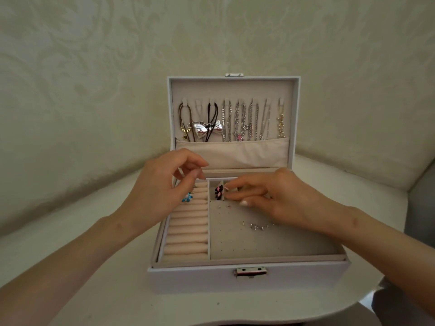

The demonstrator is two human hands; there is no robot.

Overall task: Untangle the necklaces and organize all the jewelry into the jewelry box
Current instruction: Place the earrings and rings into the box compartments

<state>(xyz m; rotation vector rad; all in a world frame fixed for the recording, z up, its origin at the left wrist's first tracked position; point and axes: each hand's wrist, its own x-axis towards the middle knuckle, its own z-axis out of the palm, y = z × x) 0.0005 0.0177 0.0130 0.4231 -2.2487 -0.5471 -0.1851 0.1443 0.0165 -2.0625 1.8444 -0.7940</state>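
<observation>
Jewelry box (247, 276) sits open on white table (70, 231). Left hand (160, 184) hovers over ring rolls (188, 231), thumb and fingers pinched, contents unclear. Right hand (270, 196) fingertips pinch something small at rear compartments, by pink-black piece (218, 192). Necklaces (235, 121) hang in lid.

Necklaces (237, 121) in lid (231, 88) — box (247, 276) on table (106, 290)

White jewelry box (249, 276) open at table centre, lid upright. Necklaces (237, 121) hang untangled in a row from lid hooks, ends tucked in pouch. Blue ring (187, 197) in left rolls; black-pink earrings (218, 192) in rear compartment; small studs (257, 226) on grey panel.
</observation>
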